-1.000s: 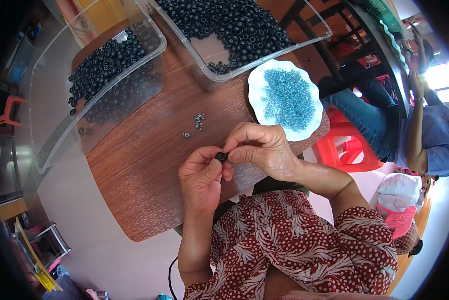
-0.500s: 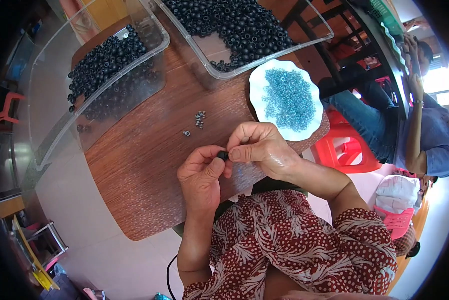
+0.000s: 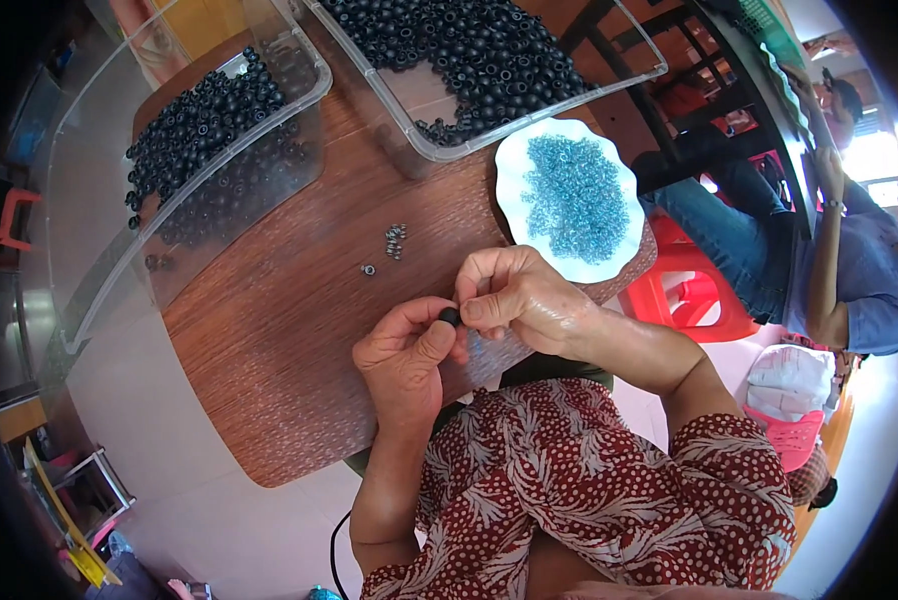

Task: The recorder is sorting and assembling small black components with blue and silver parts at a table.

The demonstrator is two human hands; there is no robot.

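Note:
A small round black piece is pinched between the thumb and fingers of my left hand. My right hand meets it from the other side, thumb and index finger pressed together at the piece's edge; whatever lies between those fingertips is too small or hidden to name. Just beyond my hands, several small silvery ring-like parts lie in a cluster on the wooden table, with a single part apart from them. Right of these stands a white wavy-rimmed plate heaped with tiny translucent blue pieces.
Two transparent plastic boxes hold many black hollow round pieces: one box at the far left, the other at the far middle. A red stool stands right of the table. Beyond it sits another person in a blue shirt.
The black piece has turned slightly between my fingers, showing a rounder, fuller face. Both hands stay in nearly the same place, and the table things shift slightly left in view.

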